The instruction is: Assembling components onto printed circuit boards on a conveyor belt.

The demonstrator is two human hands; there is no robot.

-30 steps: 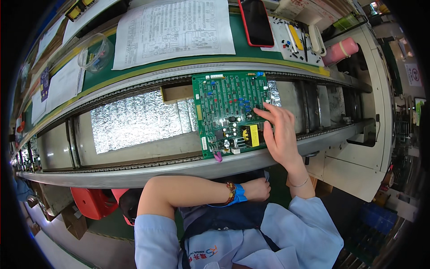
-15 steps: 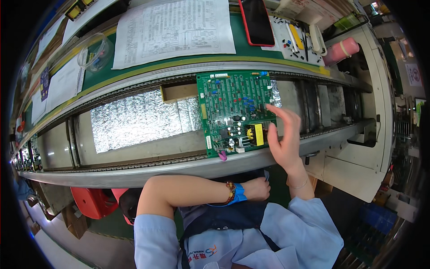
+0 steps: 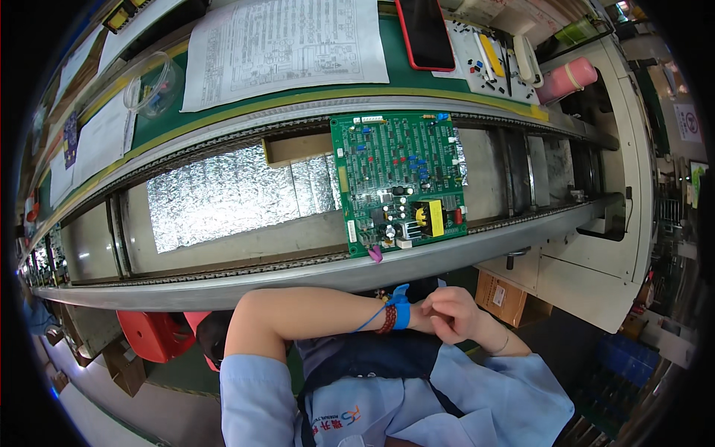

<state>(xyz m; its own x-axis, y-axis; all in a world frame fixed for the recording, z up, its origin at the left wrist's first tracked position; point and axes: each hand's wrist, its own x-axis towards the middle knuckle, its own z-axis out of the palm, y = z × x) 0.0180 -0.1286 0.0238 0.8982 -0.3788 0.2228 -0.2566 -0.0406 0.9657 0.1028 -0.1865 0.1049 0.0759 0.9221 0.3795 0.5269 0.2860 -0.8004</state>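
Note:
My right hand is drawn back in front of the conveyor, its fingers bent in over my left hand. What its fingertips hold, if anything, is hidden. Most of my left hand disappears behind the right one, so its fingers do not show. Around my left wrist are a blue strap and a beaded bracelet. Beyond both hands, untouched, a green circuit board spans the conveyor rails. It carries a yellow-wrapped transformer, small components and a purple piece at its near edge.
The near conveyor rail runs between my hands and the board. A silver foil sheet lies between the rails. Behind them are a printed diagram, a red-edged phone, a clear tub and a tray of small parts.
My right hand has pulled back from the board's right edge, down to my left hand. The board sits slightly farther right along the rails.

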